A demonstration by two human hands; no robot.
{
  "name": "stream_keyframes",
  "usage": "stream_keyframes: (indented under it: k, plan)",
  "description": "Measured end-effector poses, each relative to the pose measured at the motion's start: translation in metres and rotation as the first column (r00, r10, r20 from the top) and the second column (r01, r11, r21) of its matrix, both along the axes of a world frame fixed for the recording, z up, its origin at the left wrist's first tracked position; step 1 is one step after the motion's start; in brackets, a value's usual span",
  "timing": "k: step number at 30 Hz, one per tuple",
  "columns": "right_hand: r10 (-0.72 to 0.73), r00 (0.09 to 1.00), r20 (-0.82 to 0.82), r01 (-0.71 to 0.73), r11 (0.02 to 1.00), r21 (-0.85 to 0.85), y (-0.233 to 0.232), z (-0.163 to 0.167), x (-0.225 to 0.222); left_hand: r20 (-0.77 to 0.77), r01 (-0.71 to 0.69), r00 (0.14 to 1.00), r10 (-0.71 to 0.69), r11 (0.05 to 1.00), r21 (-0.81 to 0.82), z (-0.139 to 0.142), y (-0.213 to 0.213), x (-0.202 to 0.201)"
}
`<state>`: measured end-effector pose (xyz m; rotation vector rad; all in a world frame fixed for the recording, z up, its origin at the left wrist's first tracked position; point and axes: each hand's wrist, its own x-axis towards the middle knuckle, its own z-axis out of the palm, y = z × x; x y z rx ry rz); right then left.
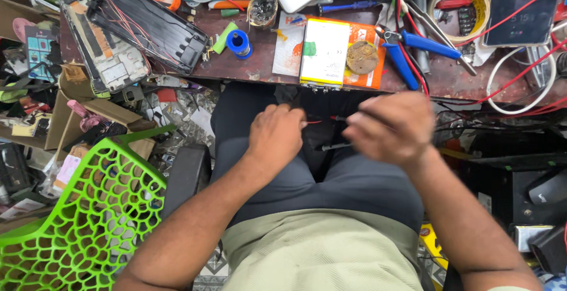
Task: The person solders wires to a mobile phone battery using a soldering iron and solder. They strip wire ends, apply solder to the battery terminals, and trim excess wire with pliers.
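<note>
Nearest: green lattice chair (77,208) at lower left, beside the person's knee. Dark trousers and pale shirt fill the middle.

Both hands hover over the lap, just short of the counter (260,61) edge. Left hand (274,134) loosely curled, knuckles up; a thin red wire (312,122) pokes out from its fingers, so it seems pinched there, grip itself hidden. Right hand (393,127) blurred; fingers bunched around a slim dark probe (333,147) pointing left, a red tip (338,118) just above it. Hands near each other, not touching.

On the counter past the hands: flat yellow-white battery (323,52) on an orange card, a brown disc (362,58) beside it. Blue pliers (413,49) just right. Blue spool (238,43) to the left. Opened device frame (147,19) with fine red wiring, far left. Red and white cables (514,78) loop across the right side, tablet (522,7) at the far corner. Clutter on the floor at left.
</note>
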<state>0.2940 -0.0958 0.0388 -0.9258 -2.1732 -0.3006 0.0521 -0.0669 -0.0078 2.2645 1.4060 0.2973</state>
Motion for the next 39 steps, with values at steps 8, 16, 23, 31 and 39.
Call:
stream_keyframes:
  k: [8,16,23,31,39]
  plan:
    - [0.076,0.987,0.144,0.008,0.861,-0.509,-0.012,-0.028,-0.05,-0.044,-0.039,0.999,0.019,0.865,-0.501,0.011,0.001,0.003]
    - [-0.134,0.991,0.026,0.126,0.825,-0.551,-0.009,0.006,0.001,0.179,-0.083,0.964,0.196,0.863,-0.498,0.027,0.016,0.007]
    - [-0.618,0.738,0.273,0.652,0.756,-0.051,0.016,0.045,0.078,0.091,-0.049,0.993,0.07,0.977,-0.208,0.017,0.014,-0.001]
    - [-0.382,0.917,0.118,0.399,0.859,-0.32,0.019,0.04,0.004,0.145,-0.053,0.988,0.051,0.999,0.01,0.021,0.016,-0.006]
    - [-0.248,0.955,0.162,0.285,0.92,-0.271,0.028,0.021,-0.028,0.327,-0.072,0.941,-0.081,0.901,0.428,0.034,0.037,-0.021]
